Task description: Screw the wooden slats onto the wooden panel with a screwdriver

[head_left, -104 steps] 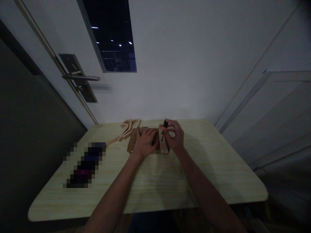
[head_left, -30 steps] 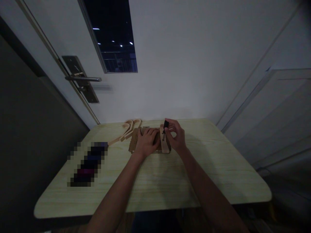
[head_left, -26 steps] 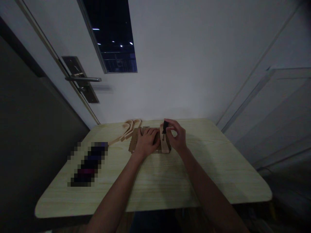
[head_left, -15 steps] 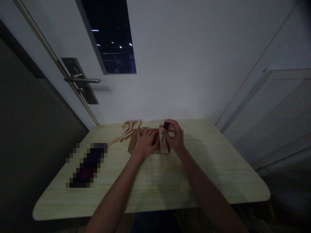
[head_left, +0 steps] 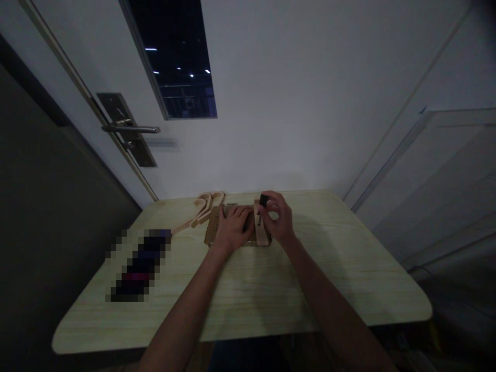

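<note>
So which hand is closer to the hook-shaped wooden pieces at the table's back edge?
The left hand: it lies on the brown cardboard, just right of the wooden pieces. The right hand is farther right, holding the black-handled tool at the pale wooden strip.

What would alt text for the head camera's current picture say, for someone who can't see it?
A right hand pinches a small black-handled tool over a wooden strip, while the left hand lies spread on brown cardboard. Hook-shaped wooden pieces lie to the left on the pale table, before a white door.
</note>
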A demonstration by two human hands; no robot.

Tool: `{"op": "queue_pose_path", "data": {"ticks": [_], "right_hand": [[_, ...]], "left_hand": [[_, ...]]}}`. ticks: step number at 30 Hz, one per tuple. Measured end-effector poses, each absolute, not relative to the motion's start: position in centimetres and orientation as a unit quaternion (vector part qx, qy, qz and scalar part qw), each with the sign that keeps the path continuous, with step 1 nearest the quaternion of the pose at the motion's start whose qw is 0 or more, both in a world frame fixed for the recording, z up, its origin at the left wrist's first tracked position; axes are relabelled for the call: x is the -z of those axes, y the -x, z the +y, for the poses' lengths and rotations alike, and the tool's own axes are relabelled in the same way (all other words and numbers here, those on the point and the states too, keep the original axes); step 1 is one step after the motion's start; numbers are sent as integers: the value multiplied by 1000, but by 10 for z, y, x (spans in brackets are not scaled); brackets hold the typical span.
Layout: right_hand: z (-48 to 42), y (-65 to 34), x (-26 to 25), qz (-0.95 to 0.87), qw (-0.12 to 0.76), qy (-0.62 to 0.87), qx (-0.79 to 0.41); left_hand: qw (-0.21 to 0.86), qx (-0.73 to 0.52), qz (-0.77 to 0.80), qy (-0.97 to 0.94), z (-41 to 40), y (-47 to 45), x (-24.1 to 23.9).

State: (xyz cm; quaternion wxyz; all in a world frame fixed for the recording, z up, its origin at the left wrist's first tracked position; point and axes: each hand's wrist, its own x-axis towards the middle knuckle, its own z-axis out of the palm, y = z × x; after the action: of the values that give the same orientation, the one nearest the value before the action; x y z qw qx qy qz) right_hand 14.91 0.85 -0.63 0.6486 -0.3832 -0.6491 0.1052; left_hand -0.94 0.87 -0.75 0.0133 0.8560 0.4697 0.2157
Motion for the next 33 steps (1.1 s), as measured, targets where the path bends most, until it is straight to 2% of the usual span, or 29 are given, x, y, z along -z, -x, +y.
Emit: {"op": "queue_pose_path", "data": {"ticks": [4, 14, 22, 33], "right_hand": [[8, -149, 3, -661, 636, 392, -71], [4, -152, 2, -674, 640, 356, -95], [7, -150, 3, -662, 643, 383, -46], [3, -149, 3, -668, 634, 378, -97]], "left_hand": [[19, -208, 472, -856, 8, 9, 6], [11, -214, 471, -855, 8, 9, 6], [15, -208, 474, -856, 8, 8, 5], [12, -214, 469, -856, 9, 8, 8]]}}
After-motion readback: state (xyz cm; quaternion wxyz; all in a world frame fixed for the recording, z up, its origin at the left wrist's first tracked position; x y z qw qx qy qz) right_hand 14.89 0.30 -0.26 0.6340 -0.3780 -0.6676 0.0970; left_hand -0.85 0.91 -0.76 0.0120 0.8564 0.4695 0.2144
